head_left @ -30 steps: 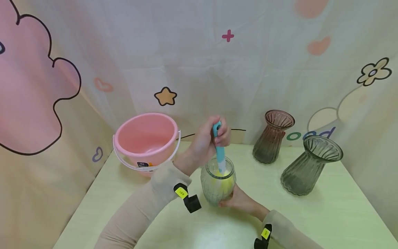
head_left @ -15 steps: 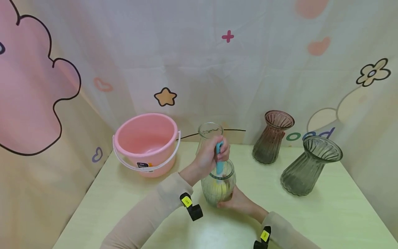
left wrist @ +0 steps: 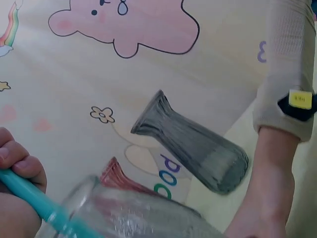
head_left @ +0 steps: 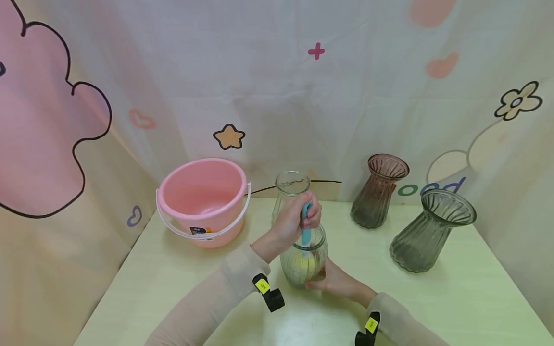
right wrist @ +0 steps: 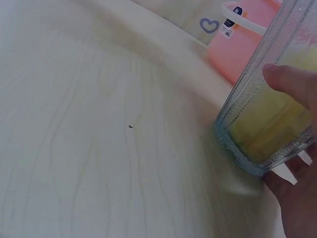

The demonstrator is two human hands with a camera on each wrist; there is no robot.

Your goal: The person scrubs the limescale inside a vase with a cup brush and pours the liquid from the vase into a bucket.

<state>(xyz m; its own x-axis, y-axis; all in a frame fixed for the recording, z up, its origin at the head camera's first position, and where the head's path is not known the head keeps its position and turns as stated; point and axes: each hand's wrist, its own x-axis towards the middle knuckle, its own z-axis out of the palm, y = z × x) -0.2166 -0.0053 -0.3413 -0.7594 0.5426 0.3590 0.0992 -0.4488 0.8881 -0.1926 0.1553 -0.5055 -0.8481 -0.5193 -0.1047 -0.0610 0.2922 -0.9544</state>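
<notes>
My left hand (head_left: 291, 220) grips the teal handle (head_left: 306, 236) of a sponge brush, with the handle pointing down into a clear ribbed glass vase (head_left: 289, 270). Inside the vase, the yellow sponge head (right wrist: 270, 121) shows low through the glass in the right wrist view. My right hand (head_left: 334, 278) holds the vase around its lower right side, thumb (right wrist: 290, 82) along the glass. In the left wrist view the teal handle (left wrist: 30, 192) passes from my curled fingers (left wrist: 25, 166) across the blurred vase mouth.
A pink bucket (head_left: 222, 229) with a white handle stands at the back left. Behind my left hand is another clear glass vase (head_left: 278, 201). A reddish glass vase (head_left: 373, 205) and a grey-green one (head_left: 420, 242) stand on the right. A printed curtain (head_left: 277, 96) hangs behind the table.
My left hand has moved down, and the brush sits deeper in the vase. The clear vase behind is now visible above my hand. My right hand stays nearly still on the vase.
</notes>
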